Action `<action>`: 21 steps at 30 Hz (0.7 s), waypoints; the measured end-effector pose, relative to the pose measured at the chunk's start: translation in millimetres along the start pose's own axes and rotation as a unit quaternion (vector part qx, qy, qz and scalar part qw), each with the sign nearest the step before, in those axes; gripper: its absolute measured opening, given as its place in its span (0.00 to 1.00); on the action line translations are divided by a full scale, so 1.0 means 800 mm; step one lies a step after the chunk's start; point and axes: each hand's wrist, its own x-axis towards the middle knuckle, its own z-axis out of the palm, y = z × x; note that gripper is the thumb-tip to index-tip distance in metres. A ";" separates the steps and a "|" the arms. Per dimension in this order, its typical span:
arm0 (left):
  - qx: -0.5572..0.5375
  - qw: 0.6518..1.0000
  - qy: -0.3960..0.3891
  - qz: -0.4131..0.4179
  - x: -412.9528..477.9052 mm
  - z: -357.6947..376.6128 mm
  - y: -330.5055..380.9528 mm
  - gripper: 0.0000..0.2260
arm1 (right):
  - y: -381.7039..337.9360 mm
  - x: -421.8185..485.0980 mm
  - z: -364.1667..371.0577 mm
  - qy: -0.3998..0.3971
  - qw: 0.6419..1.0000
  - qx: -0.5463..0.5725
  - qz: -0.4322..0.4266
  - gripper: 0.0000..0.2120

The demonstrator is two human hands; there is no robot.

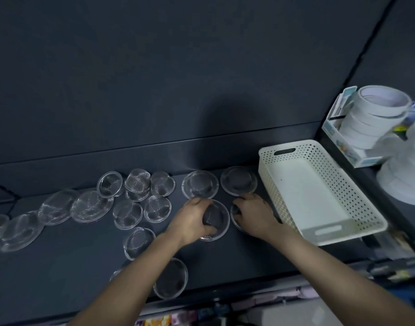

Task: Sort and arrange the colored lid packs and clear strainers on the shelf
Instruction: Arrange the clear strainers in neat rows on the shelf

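Left hand (192, 220) grips strainer (219, 217) (fingers (208, 229) curled).

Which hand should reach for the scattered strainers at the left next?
Left, probably. The left hand, though gripping a strainer, lies nearest the scattered strainers; the right hand holds another strainer beside the white basket.
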 end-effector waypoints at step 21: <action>-0.034 0.987 0.143 -0.067 -0.135 -0.064 -0.065 0.13 | -0.125 -0.041 0.001 -0.091 0.933 0.188 -0.294 0.26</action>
